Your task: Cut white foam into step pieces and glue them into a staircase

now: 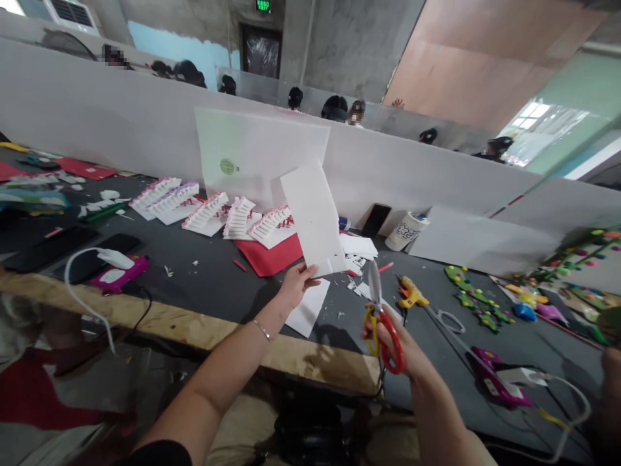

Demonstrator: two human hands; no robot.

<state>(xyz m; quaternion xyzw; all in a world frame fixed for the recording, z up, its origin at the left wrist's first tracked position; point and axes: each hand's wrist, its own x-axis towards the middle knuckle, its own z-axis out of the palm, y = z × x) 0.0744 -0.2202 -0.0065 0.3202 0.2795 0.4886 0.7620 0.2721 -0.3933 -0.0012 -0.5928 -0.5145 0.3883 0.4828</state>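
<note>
White card (313, 210), held up left of the glue gun (412, 294), seems light and easily creased, so we judge its lower edge, pinched by the fingers of our left hand (295, 286), the safest hold, while our right hand (406, 349) grips scissors (377, 299) near that glue gun.

The left hand (297, 286), its arm (228, 372) stretched forward, is pinched beyond the table's (194, 285) near edge. The right hand (394, 343), fingers curled, is nearer that edge.
</note>
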